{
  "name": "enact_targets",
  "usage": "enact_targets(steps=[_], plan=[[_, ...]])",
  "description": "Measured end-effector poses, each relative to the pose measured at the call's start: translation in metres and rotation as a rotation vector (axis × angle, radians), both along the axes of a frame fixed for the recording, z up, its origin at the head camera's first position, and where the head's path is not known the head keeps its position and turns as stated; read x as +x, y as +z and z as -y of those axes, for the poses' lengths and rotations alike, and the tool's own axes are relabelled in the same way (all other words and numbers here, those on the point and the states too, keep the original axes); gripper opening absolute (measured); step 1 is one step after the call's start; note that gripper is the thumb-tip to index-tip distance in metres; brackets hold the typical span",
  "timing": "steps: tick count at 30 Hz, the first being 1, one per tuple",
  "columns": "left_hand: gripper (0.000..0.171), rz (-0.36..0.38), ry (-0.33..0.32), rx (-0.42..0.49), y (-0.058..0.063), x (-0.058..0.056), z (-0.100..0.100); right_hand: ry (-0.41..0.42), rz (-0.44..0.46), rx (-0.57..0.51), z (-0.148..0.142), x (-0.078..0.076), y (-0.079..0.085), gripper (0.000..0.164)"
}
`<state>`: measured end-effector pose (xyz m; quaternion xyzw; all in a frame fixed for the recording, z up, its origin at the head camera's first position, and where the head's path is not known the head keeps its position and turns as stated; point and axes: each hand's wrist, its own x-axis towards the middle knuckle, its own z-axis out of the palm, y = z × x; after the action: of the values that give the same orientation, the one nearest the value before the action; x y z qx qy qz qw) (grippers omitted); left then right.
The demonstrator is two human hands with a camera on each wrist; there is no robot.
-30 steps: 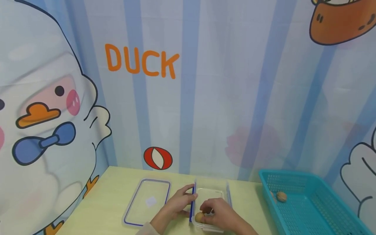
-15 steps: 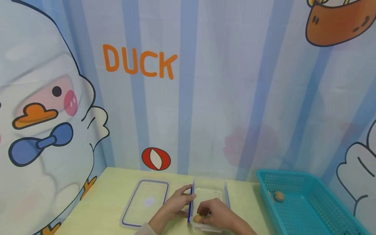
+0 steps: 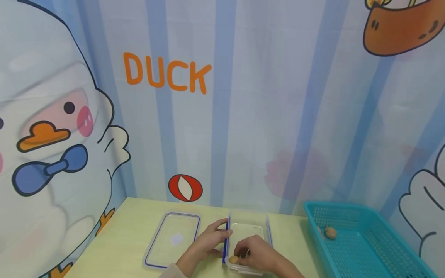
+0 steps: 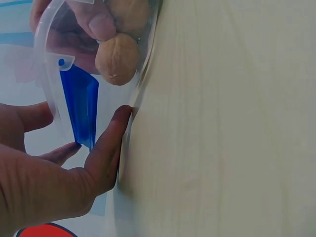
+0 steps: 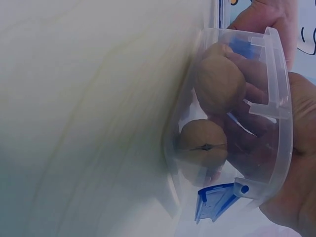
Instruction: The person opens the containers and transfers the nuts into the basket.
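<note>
A clear plastic food container (image 3: 247, 229) with blue latches stands on the table, its top uncovered. At its left side, my left hand (image 3: 211, 238) grips the wall, with the thumb at the rim and fingers about the blue latch (image 4: 81, 106). My right hand (image 3: 258, 253) reaches inside the near end, fingers curled down on a walnut (image 3: 233, 260). Through the clear wall, the left wrist view shows the thumb pressed against one walnut (image 4: 118, 59) beside another. Two walnuts (image 5: 219, 84) lie side by side near the container's floor in the right wrist view, the fingers behind them.
Left of the container lies its clear lid (image 3: 170, 247) with a blue seal and a white label. A turquoise plastic basket (image 3: 373, 227) stands at the right, with a walnut (image 3: 330, 233) near its left wall. A printed duck curtain (image 3: 250, 116) hangs behind the table.
The walnut under my right fingers sits slightly lower in the near left corner, and less of it shows. My left hand keeps its place on the container.
</note>
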<state>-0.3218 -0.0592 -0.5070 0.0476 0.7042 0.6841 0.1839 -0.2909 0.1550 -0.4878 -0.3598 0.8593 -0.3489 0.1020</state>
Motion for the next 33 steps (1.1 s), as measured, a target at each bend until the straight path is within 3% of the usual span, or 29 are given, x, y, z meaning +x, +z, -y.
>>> enact_targets(steps=[15,25,33], plan=[[0.065,0.005,-0.001,-0.007,-0.001,-0.002,-0.001,-0.026,-0.100,0.009,-0.001,0.000,-0.002,0.011],[0.065,0.002,0.004,0.006,0.006,0.002,0.001,0.065,-0.191,0.129,0.002,-0.008,0.006,0.009],[0.065,-0.001,0.004,0.003,0.007,0.005,-0.002,0.038,-0.097,0.197,0.004,-0.009,0.017,0.005]])
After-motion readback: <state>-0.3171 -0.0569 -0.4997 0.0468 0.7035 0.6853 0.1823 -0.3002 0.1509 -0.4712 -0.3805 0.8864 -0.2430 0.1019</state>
